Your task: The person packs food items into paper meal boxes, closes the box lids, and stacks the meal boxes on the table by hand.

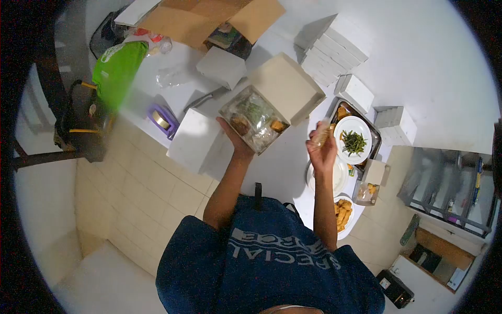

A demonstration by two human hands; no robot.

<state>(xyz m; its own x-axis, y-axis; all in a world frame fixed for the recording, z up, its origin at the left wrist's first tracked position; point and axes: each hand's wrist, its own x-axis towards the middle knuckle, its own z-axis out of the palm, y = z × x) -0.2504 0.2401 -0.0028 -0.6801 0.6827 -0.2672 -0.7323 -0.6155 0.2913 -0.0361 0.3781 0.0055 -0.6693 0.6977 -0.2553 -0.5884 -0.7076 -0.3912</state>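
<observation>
My left hand (236, 137) holds an open cardboard meal box (265, 146) from its near left side. Inside lie clear plastic packets (256, 109), a brown food piece (239, 124) and an orange-yellow piece (277, 125). The raised lid (293, 86) leans away to the right. To the right of the box, my right hand (322, 152) is closed around a small light-brown item in clear plastic (321, 134), its kind unclear. Just beyond that hand, a white plate (342, 125) bears chopped green beans (353, 142). Another white plate (334, 180) sits partly behind the right wrist.
A metal tray (377, 137) lies under the bean plate. Fried pieces (342, 214) fill a nearer plate. Stacked white boxes (334, 55) stand at the back. Leftward are a purple tape dispenser (163, 121), a closed white box (193, 138), a green bag (117, 73) and a large carton (183, 21).
</observation>
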